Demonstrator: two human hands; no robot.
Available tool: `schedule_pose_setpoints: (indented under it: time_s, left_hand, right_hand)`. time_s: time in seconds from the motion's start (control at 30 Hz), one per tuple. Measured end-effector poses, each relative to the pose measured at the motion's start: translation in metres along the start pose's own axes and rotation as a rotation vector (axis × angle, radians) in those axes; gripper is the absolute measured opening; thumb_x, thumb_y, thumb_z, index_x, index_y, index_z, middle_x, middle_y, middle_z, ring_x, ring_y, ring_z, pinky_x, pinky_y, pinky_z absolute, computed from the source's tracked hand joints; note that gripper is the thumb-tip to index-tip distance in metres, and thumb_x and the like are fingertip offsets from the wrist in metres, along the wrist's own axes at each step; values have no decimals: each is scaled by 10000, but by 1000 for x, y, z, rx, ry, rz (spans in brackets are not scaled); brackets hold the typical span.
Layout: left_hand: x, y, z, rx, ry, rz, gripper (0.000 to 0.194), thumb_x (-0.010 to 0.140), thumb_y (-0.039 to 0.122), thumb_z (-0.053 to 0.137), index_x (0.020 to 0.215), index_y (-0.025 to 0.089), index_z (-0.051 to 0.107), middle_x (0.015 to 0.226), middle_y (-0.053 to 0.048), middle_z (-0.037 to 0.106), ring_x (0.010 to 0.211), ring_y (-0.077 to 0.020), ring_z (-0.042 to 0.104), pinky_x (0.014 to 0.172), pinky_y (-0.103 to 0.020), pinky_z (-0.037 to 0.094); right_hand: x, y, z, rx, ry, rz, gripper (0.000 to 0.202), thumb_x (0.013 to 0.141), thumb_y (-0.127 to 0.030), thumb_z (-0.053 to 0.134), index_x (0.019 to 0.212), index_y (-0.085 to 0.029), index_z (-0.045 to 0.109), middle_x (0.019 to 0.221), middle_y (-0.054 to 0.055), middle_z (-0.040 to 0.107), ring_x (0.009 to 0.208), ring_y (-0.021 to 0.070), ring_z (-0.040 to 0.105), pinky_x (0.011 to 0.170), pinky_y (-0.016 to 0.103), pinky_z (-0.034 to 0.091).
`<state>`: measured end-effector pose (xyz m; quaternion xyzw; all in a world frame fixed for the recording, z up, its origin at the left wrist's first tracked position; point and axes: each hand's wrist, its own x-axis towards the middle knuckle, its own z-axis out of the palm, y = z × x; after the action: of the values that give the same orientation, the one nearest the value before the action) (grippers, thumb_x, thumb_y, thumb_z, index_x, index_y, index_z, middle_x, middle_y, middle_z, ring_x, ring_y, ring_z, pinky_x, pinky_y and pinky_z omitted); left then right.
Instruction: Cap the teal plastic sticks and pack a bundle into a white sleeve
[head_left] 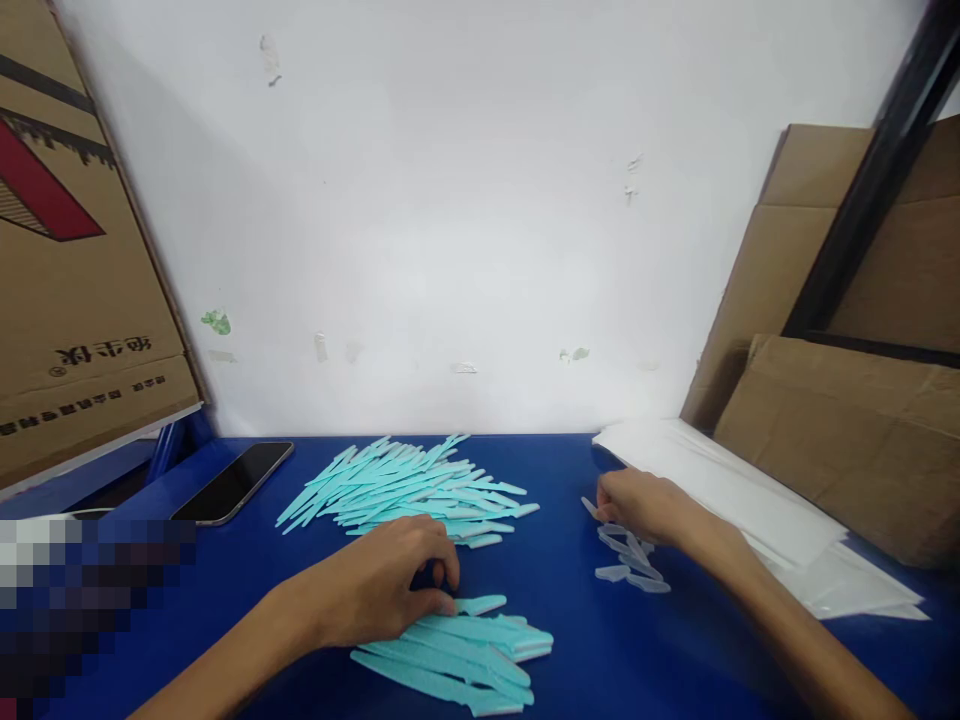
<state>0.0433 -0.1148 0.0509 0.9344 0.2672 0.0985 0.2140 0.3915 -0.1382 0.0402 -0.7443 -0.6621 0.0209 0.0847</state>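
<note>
My left hand (397, 575) is curled above the near pile of teal eyebrow razors (450, 665), its thumb and fingertips at the end of a single eyebrow razor (481, 605). Part of that razor is hidden behind the thumb. On the right, my right hand (630, 500) has its fingers closed on a translucent blade cap (590, 507). Several more clear caps (637, 550) lie loose on the blue table just below it. Farther back, a larger pile of teal razors (405, 485) spreads out beyond my left hand.
A black phone (236, 483) lies at the table's left. White sheets or bags (720, 480) are stacked at the right, beside cardboard boxes (847, 430). Another printed carton (82, 250) stands at the left. A white wall (465, 200) bounds the blue table (555, 570) at the back.
</note>
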Motion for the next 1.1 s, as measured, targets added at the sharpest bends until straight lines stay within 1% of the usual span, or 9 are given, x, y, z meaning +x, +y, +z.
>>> schedule_pose_setpoints:
  time_s: [0.13,0.3,0.47,0.63,0.7,0.8,0.9,0.97,1.1]
  left_hand:
    - [-1,-4,5,-17,5,-27,61,900,317,661,944,282,683,935,9,661,853,-160,619,646,-229,460]
    - [0,-3,6,4,-3,-72,24,898,275,652,908,264,672,912,17,664,822,-149,617,632,-214,448]
    - [5,-5,10,87,59,-12,56,951,249,570,918,227,610,924,-3,639,825,-163,584,685,-250,430]
    - [9,-9,15,205,175,29,136,1024,247,413,1022,221,547,938,-29,597,814,-185,533,698,-291,406]
    - [11,-10,16,263,235,53,165,1037,245,374,1032,223,537,943,-35,592,832,-197,521,732,-313,406]
    - [14,-13,17,312,276,59,199,1049,237,331,1074,234,528,986,-37,598,863,-202,541,754,-325,413]
    - [15,-15,18,317,289,20,234,1054,238,304,1147,253,518,1056,-44,596,906,-203,575,731,-313,433]
    - [14,-15,18,316,310,1,246,1050,236,303,1176,256,513,1081,-52,589,920,-206,584,728,-313,447]
    - [12,-17,18,304,364,14,272,1036,216,329,1252,246,490,1119,-72,572,958,-211,588,754,-320,470]
  right_hand:
    - [-6,-11,-5,-118,-128,-20,167,798,-138,585,693,-208,694,767,104,734,696,260,672,543,299,337]
    - [-12,-27,-12,-160,-149,-66,215,790,-34,517,791,-183,672,862,97,729,788,244,672,587,291,314]
    - [-6,-30,-9,-142,-66,-62,155,896,-170,482,866,-186,633,872,103,710,770,248,658,575,291,303]
    - [1,-35,0,70,63,-114,69,882,-214,539,874,-227,607,784,22,707,649,185,641,550,261,325]
    - [1,-39,3,150,84,-169,166,898,-229,533,1049,-248,598,830,7,723,622,174,639,546,256,339]
    - [-2,-46,6,213,141,-259,442,909,-220,509,1342,-278,447,881,-4,735,679,192,662,586,261,381]
    - [-7,-54,4,216,151,-306,333,942,-253,454,1263,-276,540,839,-2,742,730,213,682,619,280,420]
    - [-10,-59,2,233,164,-318,277,958,-298,448,1176,-274,618,901,14,759,815,225,704,683,301,462]
    - [-13,-64,-1,320,190,-386,316,949,-366,530,1237,-270,615,1068,31,757,977,226,704,822,318,497]
